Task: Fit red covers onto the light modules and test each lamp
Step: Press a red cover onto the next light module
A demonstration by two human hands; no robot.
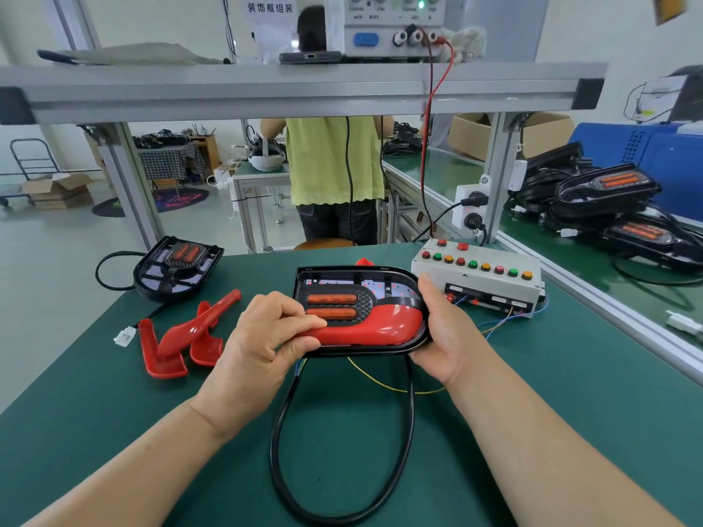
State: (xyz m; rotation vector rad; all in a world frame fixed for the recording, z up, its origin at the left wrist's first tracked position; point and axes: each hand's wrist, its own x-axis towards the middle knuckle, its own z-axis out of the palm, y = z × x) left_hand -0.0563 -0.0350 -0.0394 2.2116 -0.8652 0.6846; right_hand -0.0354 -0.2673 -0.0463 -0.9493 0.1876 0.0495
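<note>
From the head camera, the step in hand looks like seating a cover. The light module (344, 285) is held between both hands, lifted a little off the green bench mat (551, 393). A red cover (380, 325) lies along its near half, below the two orange reflector bars.

The left hand (266, 336) pinches the cover's narrow left end, with the thumb under it and curled fingers on top by the reflector bars. The right hand (441, 336) cups the module's rounded right end, thumb on the upper rim and fingers out of sight beneath. The module's far half is uncovered, and its white board shows.

To the left of the left hand lie the spare red covers (178, 336) in a loose pile. Beyond them sits a second bare module (177, 266) with a white plug (124, 336) on its lead. Just beyond the right hand stands the test box (479, 275) with its rows of coloured buttons. The held module's black cable (342, 450) loops down between the forearms.

The cover probably needs pressing along its edge until it sits flush in the black rim. Whether it has clipped home cannot be told. After that, the open half would call for a piece from the pile. Then the lead goes to the test box.
</note>
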